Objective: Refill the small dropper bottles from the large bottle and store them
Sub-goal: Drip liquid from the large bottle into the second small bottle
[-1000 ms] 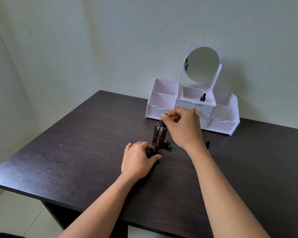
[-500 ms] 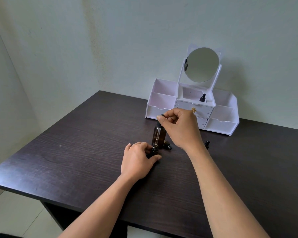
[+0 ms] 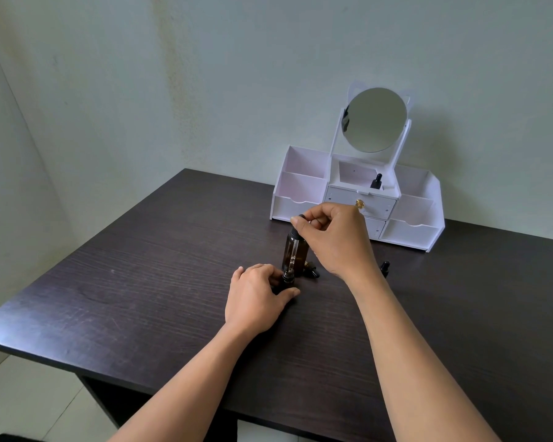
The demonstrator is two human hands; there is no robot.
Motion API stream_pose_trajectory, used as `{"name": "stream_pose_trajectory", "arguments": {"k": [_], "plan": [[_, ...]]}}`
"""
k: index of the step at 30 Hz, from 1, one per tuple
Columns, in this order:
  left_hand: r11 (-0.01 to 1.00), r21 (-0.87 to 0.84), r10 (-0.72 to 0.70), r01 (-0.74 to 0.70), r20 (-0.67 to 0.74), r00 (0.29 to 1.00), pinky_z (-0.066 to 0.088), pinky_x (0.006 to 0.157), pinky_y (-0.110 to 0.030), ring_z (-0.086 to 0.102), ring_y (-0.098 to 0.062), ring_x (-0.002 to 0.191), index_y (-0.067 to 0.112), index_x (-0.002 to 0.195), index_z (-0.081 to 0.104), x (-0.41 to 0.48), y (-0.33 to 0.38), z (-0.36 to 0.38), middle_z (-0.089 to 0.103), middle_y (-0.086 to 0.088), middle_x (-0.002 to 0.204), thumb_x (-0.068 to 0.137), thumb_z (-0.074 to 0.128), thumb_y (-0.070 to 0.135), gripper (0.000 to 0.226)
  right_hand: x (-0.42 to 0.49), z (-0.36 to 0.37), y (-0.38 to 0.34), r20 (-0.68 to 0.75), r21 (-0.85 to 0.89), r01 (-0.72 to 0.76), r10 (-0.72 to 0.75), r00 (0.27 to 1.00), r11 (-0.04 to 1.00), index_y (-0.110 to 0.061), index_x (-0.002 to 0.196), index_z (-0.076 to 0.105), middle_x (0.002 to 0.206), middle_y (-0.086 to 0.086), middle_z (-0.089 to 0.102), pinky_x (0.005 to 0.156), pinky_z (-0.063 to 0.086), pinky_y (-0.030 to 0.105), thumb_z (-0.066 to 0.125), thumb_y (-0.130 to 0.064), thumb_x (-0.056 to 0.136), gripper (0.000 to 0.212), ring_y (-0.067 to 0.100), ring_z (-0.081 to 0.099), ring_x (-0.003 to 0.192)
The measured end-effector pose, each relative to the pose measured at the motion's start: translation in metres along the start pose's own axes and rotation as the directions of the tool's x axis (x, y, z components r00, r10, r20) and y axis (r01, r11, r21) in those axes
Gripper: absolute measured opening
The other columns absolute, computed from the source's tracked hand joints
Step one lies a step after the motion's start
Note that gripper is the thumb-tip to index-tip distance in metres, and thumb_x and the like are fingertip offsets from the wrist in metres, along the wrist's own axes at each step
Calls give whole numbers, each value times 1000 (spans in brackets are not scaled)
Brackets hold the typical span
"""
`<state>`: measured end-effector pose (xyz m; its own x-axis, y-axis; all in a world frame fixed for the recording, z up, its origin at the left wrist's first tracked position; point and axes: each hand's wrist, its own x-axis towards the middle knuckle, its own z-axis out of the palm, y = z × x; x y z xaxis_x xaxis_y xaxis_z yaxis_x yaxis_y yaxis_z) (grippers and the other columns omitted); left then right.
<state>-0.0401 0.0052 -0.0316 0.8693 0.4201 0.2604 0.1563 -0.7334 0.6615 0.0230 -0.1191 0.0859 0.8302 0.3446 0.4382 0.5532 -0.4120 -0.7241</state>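
My left hand rests on the dark table and grips a small dark dropper bottle, upright and mostly hidden by my fingers. My right hand pinches the black bulb of a dropper whose glass tube points down into the small bottle's neck. The large amber bottle stands just behind it. A small dropper cap lies beside the large bottle. Another small dropper bottle stands right of my right wrist. One small bottle stands in the white organiser's middle compartment.
The white organiser, with open compartments, drawers and a round mirror, stands at the back of the table against the wall. The table's front edge runs near my forearms, and its left corner drops to a tiled floor.
My right hand has lifted the dropper a little higher and shifted slightly left over the small bottle. My left hand has stayed in place.
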Motion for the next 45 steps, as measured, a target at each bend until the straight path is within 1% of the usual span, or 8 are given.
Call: {"name": "stream_pose_trajectory", "arguments": {"k": [5,11,17,22,27,32,37,45], "plan": [[1000,-1,7,-7,-13,1000,27,118,-40,60,-3,96,35,96,65,0,-1,1,62,20,94,80,74,57,29,1,0,3,-3,-39,12,-12,1000,999,-13,79,71,65,-1,63,61,50,22,73,-24,88,15,6,54,59],[1000,4,0,0,-9,1000,25,119,-39,60,-3,96,34,98,65,0,0,0,62,20,94,81,74,57,30,-1,0,3,10,-7,4,-3,1000,1000,-17,81,72,59,-11,58,52,40,6,76,-28,86,13,-5,53,52],[1000,0,8,-8,-4,1000,26,119,-40,59,-2,94,39,90,58,-1,0,0,61,21,92,80,75,56,26,1,1,4,0,-41,14,-14,1000,999,-13,79,70,62,-7,59,61,48,21,72,-22,89,14,5,53,58],[1000,-6,1,-1,2,1000,24,120,-40,60,-2,96,37,93,62,0,0,1,63,20,95,80,75,57,26,0,0,5,23,-28,7,-6,1000,1000,-18,82,71,61,-9,59,53,42,7,75,-29,87,13,-3,54,54],[1000,-2,8,-8,-9,1000,25,119,-39,60,-2,94,39,91,60,0,0,1,62,20,93,79,75,57,26,1,0,7,6,-41,6,-6,1000,999,-15,80,71,64,-7,61,59,46,17,73,-25,89,13,3,53,57],[1000,-4,1,-1,0,1000,25,119,-40,60,-2,96,38,92,61,-1,1,-1,63,19,94,80,75,56,26,1,1,7,21,-9,2,-2,1000,1000,-17,81,72,59,-10,58,54,41,8,75,-28,87,13,-2,52,52],[1000,-1,6,-6,-1,1000,26,119,-40,59,-2,94,39,91,59,-1,1,0,60,21,90,79,75,56,26,1,2,10,-2,-35,20,-20,1000,999,-14,79,71,61,-8,59,60,48,19,74,-25,88,14,3,52,56],[1000,-1,1,-1,1,1000,27,118,-41,60,-2,97,38,91,59,-1,2,-1,60,21,92,80,75,56,26,1,3,10,10,-34,12,-12,1000,999,-15,81,72,64,-6,63,60,49,19,74,-25,88,12,3,54,57]]}}
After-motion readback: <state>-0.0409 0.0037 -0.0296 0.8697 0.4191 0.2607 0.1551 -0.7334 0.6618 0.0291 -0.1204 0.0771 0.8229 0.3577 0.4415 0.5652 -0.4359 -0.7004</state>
